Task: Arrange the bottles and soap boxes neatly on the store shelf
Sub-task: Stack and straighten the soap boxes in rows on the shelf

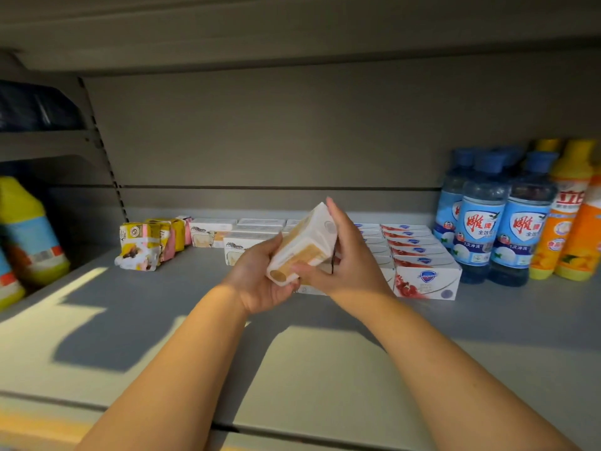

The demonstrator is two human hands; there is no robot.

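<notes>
A white and tan soap box [304, 244] is tilted in the air above the grey shelf [136, 320]. My left hand [260, 278] grips its lower end from the left. My right hand [344, 258] holds its right side, fingers reaching up along the box and thumb across its lower face. Behind the hands lie rows of white soap boxes [242, 236] and red-and-white soap boxes [426, 275]. Blue-capped bottles [481, 222] and orange bottles [566, 219] stand at the right.
Several yellow and pink wrapped soap packs [146, 249] stand at the back left of the shelf. A yellow-topped bottle [31, 232] leans in the neighbouring bay at far left. The shelf above hangs low overhead. The shelf front has bare surface.
</notes>
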